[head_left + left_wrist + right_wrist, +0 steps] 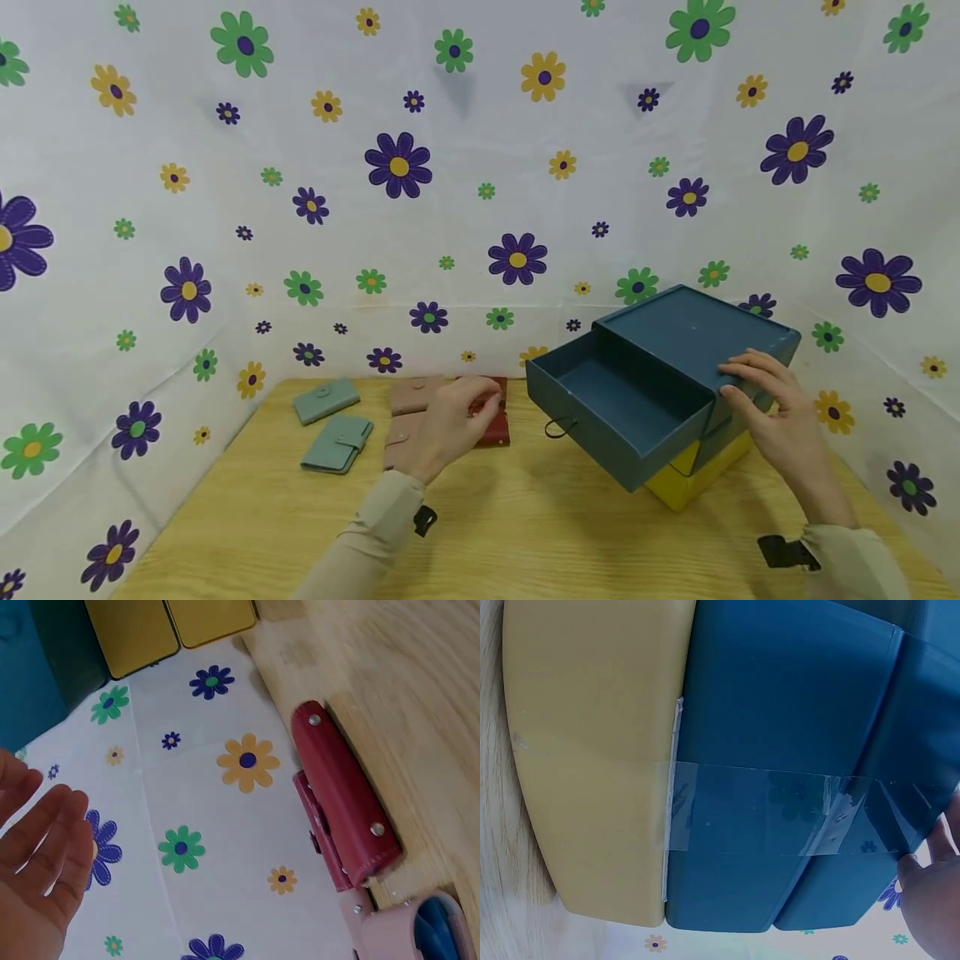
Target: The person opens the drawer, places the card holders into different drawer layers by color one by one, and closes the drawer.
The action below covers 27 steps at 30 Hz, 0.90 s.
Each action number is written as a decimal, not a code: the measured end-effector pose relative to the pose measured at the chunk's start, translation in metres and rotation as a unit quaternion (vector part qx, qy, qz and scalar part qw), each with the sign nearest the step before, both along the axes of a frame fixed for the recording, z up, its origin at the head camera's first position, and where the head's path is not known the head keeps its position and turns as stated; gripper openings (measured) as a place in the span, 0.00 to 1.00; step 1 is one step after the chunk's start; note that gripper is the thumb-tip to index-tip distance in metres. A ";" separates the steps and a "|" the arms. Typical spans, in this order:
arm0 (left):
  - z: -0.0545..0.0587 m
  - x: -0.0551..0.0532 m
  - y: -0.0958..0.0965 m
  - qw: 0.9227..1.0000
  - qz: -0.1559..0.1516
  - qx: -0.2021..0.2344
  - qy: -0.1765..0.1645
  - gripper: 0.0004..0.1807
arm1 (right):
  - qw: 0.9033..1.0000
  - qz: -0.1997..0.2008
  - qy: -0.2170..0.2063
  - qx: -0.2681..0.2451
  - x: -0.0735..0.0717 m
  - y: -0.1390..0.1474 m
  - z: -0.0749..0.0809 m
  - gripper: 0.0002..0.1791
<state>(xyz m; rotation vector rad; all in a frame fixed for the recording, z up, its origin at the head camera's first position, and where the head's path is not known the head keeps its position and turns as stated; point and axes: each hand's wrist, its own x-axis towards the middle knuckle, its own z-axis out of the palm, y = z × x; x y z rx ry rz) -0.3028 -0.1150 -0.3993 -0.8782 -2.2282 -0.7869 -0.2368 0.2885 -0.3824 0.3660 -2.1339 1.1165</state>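
My left hand (457, 421) hovers with loosely bent fingers and holds nothing. Partly behind it are the red wallets (495, 431) and two pink wallets (403, 431). In the left wrist view, one red wallet (345, 791) appears beside the fingers (52, 847), apart from them. The fingers of my right hand (780, 408) rest on the top right edge of a blue drawer box (697, 329). Its top drawer (592, 446) is pulled out toward the front left, with a loop handle (558, 427) on its face.
Two green wallets (337, 446) lie at the left of the wooden table (247, 517). A yellow drawer unit (697, 483) stands under the blue one, joined by clear tape (750, 810) at the side. A flowered white cloth (480, 217) surrounds the table's back and sides.
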 end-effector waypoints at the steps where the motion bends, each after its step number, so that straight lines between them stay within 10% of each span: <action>1: -0.002 -0.003 -0.002 1.000 0.002 -0.004 -0.008 0.06 | 1.000 0.001 0.001 -0.002 0.000 0.000 0.000 0.15; 18: -0.027 -0.038 -0.029 0.986 0.059 -0.071 -0.139 0.08 | 1.000 0.006 0.016 -0.005 -0.003 0.002 -0.002 0.14; 27: -0.034 -0.048 -0.038 0.955 0.073 -0.134 -0.253 0.15 | 1.000 0.005 0.014 0.001 -0.003 0.002 -0.002 0.14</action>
